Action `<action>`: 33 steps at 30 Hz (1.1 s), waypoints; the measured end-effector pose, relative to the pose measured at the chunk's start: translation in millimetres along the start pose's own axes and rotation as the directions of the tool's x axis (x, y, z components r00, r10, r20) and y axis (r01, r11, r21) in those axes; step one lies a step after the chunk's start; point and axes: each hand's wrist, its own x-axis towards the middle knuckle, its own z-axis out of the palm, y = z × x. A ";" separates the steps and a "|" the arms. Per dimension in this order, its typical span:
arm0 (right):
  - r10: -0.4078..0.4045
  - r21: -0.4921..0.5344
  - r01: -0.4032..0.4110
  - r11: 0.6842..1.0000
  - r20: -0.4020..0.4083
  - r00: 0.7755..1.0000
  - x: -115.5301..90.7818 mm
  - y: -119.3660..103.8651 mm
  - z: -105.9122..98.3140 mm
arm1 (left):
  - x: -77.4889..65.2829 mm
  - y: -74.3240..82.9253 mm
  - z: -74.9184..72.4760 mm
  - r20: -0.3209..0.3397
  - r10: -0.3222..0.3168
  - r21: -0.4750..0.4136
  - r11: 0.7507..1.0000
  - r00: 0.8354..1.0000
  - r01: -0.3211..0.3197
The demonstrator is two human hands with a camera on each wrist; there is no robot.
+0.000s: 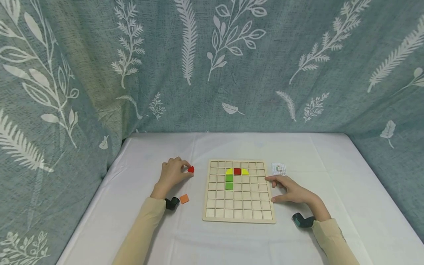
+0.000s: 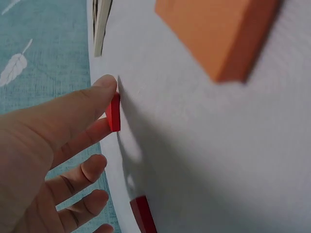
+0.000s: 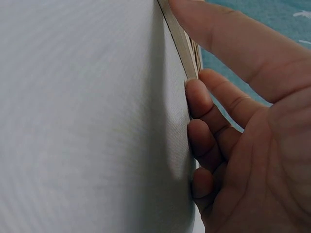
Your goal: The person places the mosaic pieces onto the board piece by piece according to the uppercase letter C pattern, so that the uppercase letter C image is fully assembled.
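In the head view my left hand (image 1: pixel 173 171), left of the board, pinches a small red block (image 1: pixel 191 169) between thumb and index finger. The left wrist view shows this red block (image 2: pixel 114 114) close over the white cloth, the other fingers spread loosely. A second red block (image 2: pixel 143 216) lies below those fingers. My right hand (image 1: pixel 293 189) rests at the right edge of the wooden grid board (image 1: pixel 238 222), its thumb and index fingertip against the rim. Set in the board are a red square (image 1: pixel 237 171) between two yellow rounded pieces (image 1: pixel 245 172) and two green squares (image 1: pixel 229 178).
An orange square block (image 1: pixel 184 199) lies on the cloth beside the left wrist. Behind the right hand is a small card (image 1: pixel 278 169) printed with a grid and a coloured pattern. A patterned blue-green curtain (image 1: pixel 212 99) hangs along the table's back edge and sides.
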 end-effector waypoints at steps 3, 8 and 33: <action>-0.011 0.003 0.011 1.000 0.010 1.000 0.8 -5.7 -2.3 | 1.0 2.0 0.7 -0.003 0.000 0.018 1.000 1.000 0.000; -0.030 -0.013 0.030 0.999 0.001 1.000 1.8 9.0 1.4 | 1.1 2.9 3.0 -0.017 0.016 0.039 0.999 1.000 -0.015; -0.014 0.020 0.014 1.000 0.011 1.000 1.7 26.0 0.7 | -14.7 21.0 9.2 -0.033 0.168 0.005 0.986 0.985 -0.168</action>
